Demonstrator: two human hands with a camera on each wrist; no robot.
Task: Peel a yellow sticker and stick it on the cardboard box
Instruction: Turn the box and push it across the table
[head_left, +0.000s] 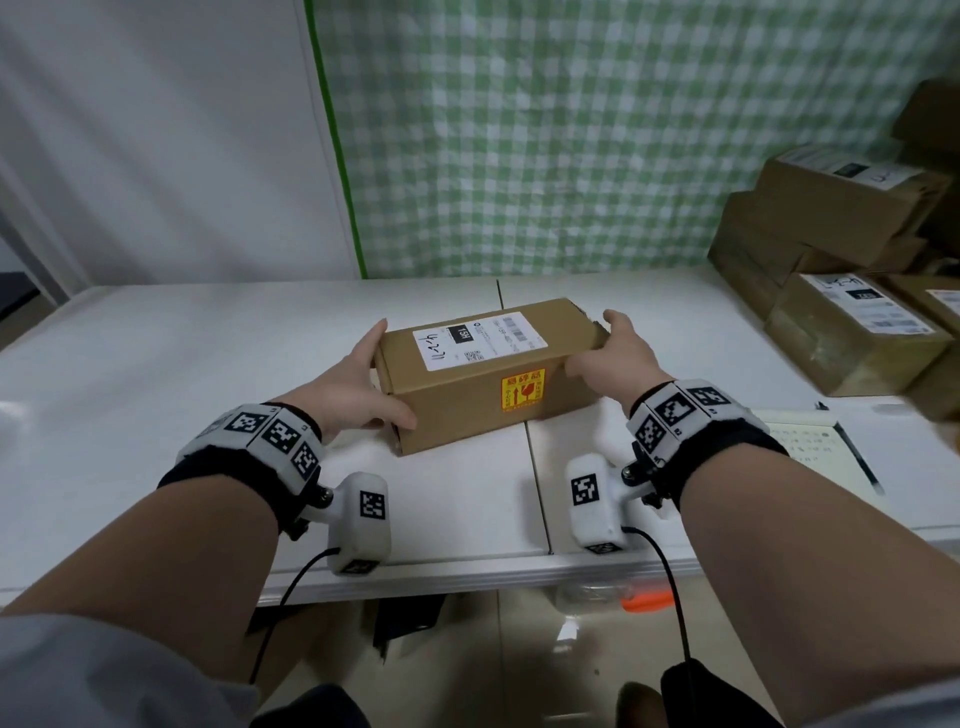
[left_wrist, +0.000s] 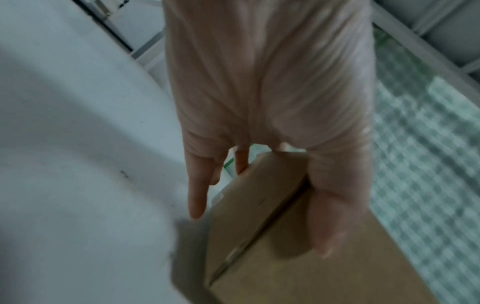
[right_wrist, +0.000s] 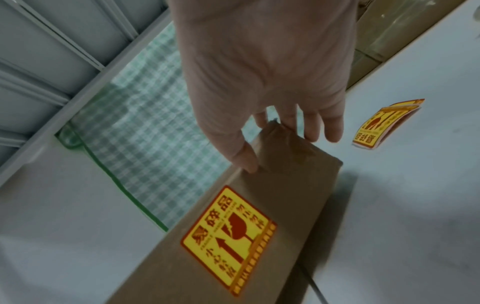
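A brown cardboard box (head_left: 467, 410) lies on the white table (head_left: 156, 364), a white shipping label (head_left: 480, 338) on its top. A yellow sticker (head_left: 523, 388) with red print sits on its near side, also clear in the right wrist view (right_wrist: 228, 232). My left hand (head_left: 353, 379) holds the box's left end, thumb on the near side and fingers behind. My right hand (head_left: 613, 353) holds the right end, thumb on the top edge (right_wrist: 246, 162). In the left wrist view my left hand (left_wrist: 259, 82) clasps the box (left_wrist: 259, 267).
A small stack of yellow stickers (right_wrist: 387, 123) lies on the table right of the box. Several cardboard boxes (head_left: 841, 291) are piled at the table's right. A notebook (head_left: 810, 452) lies near the right front edge. A green checked curtain (head_left: 597, 130) hangs behind.
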